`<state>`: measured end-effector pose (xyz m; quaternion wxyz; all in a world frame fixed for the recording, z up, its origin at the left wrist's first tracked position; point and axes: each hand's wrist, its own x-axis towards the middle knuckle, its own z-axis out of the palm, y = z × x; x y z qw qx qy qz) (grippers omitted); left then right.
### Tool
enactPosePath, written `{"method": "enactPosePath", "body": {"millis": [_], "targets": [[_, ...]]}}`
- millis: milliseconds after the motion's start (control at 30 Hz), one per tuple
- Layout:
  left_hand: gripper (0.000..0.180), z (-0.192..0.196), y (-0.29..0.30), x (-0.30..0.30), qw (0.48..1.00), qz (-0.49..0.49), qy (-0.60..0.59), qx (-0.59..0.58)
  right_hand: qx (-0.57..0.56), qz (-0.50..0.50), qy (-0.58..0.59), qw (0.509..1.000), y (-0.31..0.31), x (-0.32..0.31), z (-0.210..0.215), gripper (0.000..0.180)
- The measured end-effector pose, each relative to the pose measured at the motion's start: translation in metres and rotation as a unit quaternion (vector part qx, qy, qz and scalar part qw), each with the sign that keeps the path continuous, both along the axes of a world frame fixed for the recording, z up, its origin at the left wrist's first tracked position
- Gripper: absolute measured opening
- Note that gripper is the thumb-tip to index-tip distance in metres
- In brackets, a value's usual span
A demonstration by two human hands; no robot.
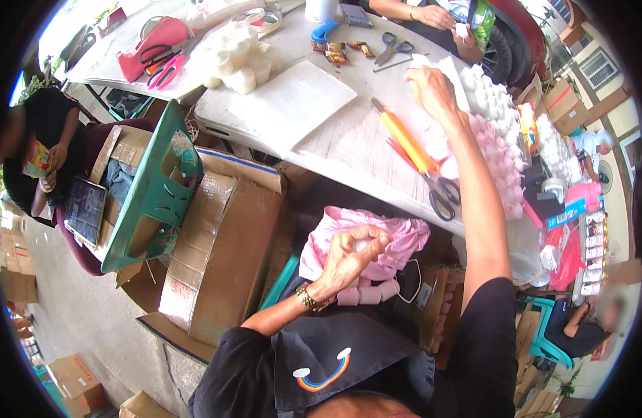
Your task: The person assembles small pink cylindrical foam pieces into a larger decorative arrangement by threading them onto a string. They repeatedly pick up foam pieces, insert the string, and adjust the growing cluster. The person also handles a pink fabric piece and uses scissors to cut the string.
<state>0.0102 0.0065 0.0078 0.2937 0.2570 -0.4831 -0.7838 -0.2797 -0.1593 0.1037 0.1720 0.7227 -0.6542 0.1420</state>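
Holding a small pale piece (363, 245) in my L hand (349, 256), up over my lap; fingers curled w/ the thumb closed in on it, no big gap left. Can't make out its exact shape, mostly hidden by the fingers. R hand (434, 89) is out at arm's length over the table (328, 157), fingers bent down, half closed, tips by a white bit (421, 60); can't tell if they've got hold of it.

Just below the L hand, nr the wrist, sit some pink rolls (368, 293); pink cloth (335, 226) is bunched behind it. Right of the R hand: white pieces (487, 97) in packed rows, w/ pink pieces (494, 153) nearer me, beside my forearm. Orange-handled tool (410, 143) lies nearer me than the R hand, black scissor handles (444, 200) closer still.

Handling, my guess: the L-hand piece is v. light, prob. soft or thin-walled, so it'd dent if pinched hard. Best hold = thumb + 2 fingertips on the sides, light pressure. Doesn't look slippery, tho hard to judge. Pink rolls prob. same: light, easy to roll off the lap, so grip round the middle, not the ends.
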Motion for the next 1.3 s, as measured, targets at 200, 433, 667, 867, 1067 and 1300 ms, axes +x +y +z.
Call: {"method": "enactPosePath", "body": {"millis": [200, 433, 667, 867, 1067, 1300], "targets": [[0.015, -0.008, -0.017, 0.003, 0.999, 0.018, 0.011, 0.035, 0.126, -0.098, 0.071, 0.985, -0.084, 0.024, -0.028, 0.015], [0.017, -0.015, -0.017, 0.003, 0.998, 0.039, 0.017, 0.04, 0.052, -0.058, 0.192, 0.978, -0.056, 0.053, -0.031, 0.01], [0.014, -0.004, -0.023, 0.005, 0.986, 0.019, 0.129, 0.103, -0.241, 0.045, -0.119, 0.962, 0.036, 0.076, 0.022, 0.009], [0.019, 0.016, -0.046, -0.016, 0.929, -0.071, 0.313, 0.182, -0.266, 0.019, -0.346, 0.9, 0.206, 0.139, -0.002, 0.012], [0.018, 0.031, -0.042, -0.033, 0.922, -0.123, 0.331, 0.161, -0.194, 0.103, -0.286, 0.933, 0.277, 0.164, -0.032, 0.016], [0.008, 0.036, 0.0, -0.011, 0.97, -0.195, 0.071, -0.123, 0.019, 0.018, -0.655, 0.756, 0.258, 0.129, -0.024, 0.036]]}}
